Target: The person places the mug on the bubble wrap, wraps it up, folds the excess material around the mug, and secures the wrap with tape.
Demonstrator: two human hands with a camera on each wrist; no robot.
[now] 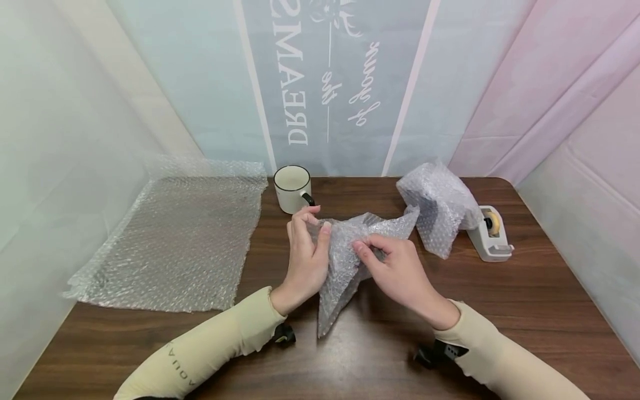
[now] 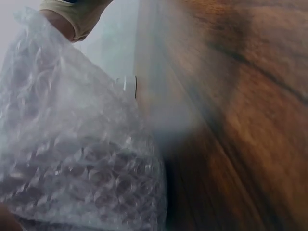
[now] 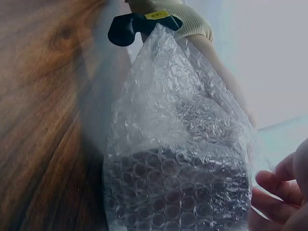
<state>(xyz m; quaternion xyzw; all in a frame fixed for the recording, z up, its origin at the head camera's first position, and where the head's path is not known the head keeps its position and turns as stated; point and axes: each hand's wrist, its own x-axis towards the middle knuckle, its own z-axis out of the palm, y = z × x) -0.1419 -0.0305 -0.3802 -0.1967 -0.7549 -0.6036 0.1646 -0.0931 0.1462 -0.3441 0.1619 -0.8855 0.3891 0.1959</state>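
In the head view a bubble-wrapped bundle (image 1: 342,261) lies at the middle of the table, loose pointed flaps sticking out toward the person and to the right. My left hand (image 1: 307,264) holds its left side, thumb on the film. From the right, my right hand (image 1: 397,269) pinches the wrap between thumb and index finger on top. The right wrist view shows the bundle (image 3: 178,187) close up, a dark shape showing dimly through the bubbles, with curled fingertips (image 3: 269,183) at its edge. The bundle (image 2: 86,159) also fills the left of the left wrist view.
Behind my left hand stands a white mug (image 1: 291,191) with a black rim and handle. A flat bubble wrap sheet (image 1: 175,244) covers the table's left. Another bubble-wrapped bundle (image 1: 440,203) sits at back right, beside a white tape dispenser (image 1: 492,236). Fabric (image 1: 340,83) hangs behind the table.
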